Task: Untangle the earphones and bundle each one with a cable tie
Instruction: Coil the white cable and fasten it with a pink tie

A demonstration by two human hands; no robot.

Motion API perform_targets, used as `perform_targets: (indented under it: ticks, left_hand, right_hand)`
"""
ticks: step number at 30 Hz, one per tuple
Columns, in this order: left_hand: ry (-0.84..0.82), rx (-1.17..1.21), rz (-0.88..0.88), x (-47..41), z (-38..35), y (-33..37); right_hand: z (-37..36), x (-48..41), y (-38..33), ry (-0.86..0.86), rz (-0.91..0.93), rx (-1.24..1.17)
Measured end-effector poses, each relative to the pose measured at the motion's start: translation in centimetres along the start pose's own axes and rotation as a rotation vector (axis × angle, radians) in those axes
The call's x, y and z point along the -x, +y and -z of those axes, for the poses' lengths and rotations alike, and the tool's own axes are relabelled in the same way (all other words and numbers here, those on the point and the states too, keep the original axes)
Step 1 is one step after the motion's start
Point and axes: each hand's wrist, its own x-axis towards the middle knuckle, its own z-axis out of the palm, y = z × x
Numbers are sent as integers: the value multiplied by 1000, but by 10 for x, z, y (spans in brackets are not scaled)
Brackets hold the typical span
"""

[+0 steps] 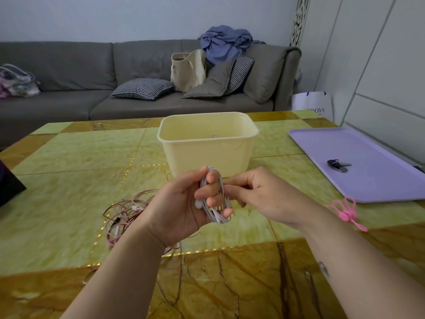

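Above the counter (69, 157): hold the white earphones (217, 218) coiled, left grip (181, 203) clamped round the loops, right grip (259, 194) pinching the cable beside them. Maintain tension when reaching for the pink cable ties (345, 213), well right.

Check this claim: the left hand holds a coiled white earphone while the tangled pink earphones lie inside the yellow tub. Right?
One slip. In the head view the left hand holds the coiled white earphone, but the tangled pink earphones lie on the table, not inside the yellow tub.
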Motion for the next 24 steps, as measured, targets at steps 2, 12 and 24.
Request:
perform_targets:
  ticks: [2,12,24]
  left_hand:
    - [-18,-17,41,1,0,1]
    - [-22,-98,98,4,-3,2]
    - [253,-227,14,1,-17,1]
  right_hand:
    - [4,1,2,-54,3,-42]
    - [10,2,6,-152,-25,-116]
    - [2,0,4,-1,-64,-142]
